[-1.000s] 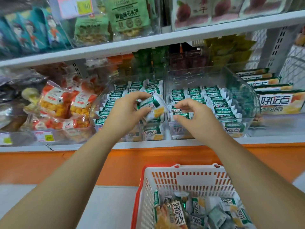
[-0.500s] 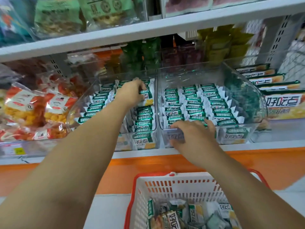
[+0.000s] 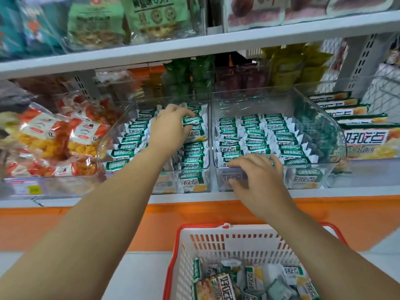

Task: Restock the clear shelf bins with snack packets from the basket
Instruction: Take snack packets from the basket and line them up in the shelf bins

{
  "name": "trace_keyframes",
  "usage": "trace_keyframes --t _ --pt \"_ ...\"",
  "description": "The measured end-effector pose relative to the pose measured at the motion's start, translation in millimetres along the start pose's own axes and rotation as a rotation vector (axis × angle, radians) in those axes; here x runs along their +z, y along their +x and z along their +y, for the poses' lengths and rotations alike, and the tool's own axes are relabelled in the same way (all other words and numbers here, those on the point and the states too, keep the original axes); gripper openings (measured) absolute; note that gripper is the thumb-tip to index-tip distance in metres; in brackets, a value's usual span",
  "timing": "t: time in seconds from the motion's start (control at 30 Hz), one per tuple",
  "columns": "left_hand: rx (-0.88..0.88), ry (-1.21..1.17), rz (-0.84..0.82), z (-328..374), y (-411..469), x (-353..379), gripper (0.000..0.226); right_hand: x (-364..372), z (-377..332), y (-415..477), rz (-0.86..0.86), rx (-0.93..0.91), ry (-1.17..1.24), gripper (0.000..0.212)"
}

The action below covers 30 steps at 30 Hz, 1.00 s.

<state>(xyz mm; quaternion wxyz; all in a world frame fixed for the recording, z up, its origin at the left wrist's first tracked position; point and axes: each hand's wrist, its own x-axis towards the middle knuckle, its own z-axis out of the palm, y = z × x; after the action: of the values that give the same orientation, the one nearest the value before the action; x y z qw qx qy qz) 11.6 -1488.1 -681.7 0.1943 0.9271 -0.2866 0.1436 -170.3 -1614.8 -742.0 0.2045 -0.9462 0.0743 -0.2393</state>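
Basket [image 3: 216, 237] nearest: white, red rim, loose packets [image 3: 253, 278] lying in its bottom. Right hand [image 3: 257, 176] at the front lip of the right bin [image 3: 333, 139]: fingers spread and lightly bent, tips on the front-row packets, thumb down the front wall, gripping nothing. Left hand [image 3: 171, 128] deeper in the left bin [image 3: 108, 139], fingers and thumb pinching one green packet [image 3: 192, 120] above the rows.

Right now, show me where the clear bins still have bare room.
Free: a bare strip in the right bin, between its packet rows and back wall. Crowded: those rows forward to the right hand, and the left bin around the left hand.
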Motion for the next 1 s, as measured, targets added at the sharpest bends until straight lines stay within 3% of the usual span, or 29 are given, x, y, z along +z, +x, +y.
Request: trace_keyframes --t 0.13,0.2,0.27,0.33,0.47,0.67,0.8,0.9,1.0 --pt "0.091 -0.267 0.284 10 -74 2 0.023 3 5 -17 0.120 -0.129 0.027 0.016" --pt "0.145 -0.328 0.301 14 -109 15 0.020 6 10 -30 0.085 -0.144 0.031 0.013" --pt "0.168 -0.371 0.246 18 -136 33 0.018 10 18 -47 -0.069 -0.077 0.019 0.015" --pt "0.121 -0.392 0.063 21 -154 55 0.019 18 38 -65 -0.283 -0.004 -0.047 0.020" --pt "0.019 -0.242 -0.531 10 -169 106 0.026 38 92 -98 -0.665 0.190 -0.115 0.024" --pt "-0.015 -0.150 -1.189 -27 -205 180 0.048 90 154 -153 -0.941 0.519 -0.130 0.039" --pt "-0.084 -0.206 -1.260 -43 -227 216 0.058 123 172 -175 -1.074 0.630 -0.226 0.047" --pt "-0.062 -0.241 -1.297 -42 -241 230 0.050 145 193 -191 -1.018 0.649 -0.376 0.064" --pt "0.044 -0.103 -1.300 -36 -249 236 0.055 162 210 -205 -0.964 0.648 -0.480 0.066"
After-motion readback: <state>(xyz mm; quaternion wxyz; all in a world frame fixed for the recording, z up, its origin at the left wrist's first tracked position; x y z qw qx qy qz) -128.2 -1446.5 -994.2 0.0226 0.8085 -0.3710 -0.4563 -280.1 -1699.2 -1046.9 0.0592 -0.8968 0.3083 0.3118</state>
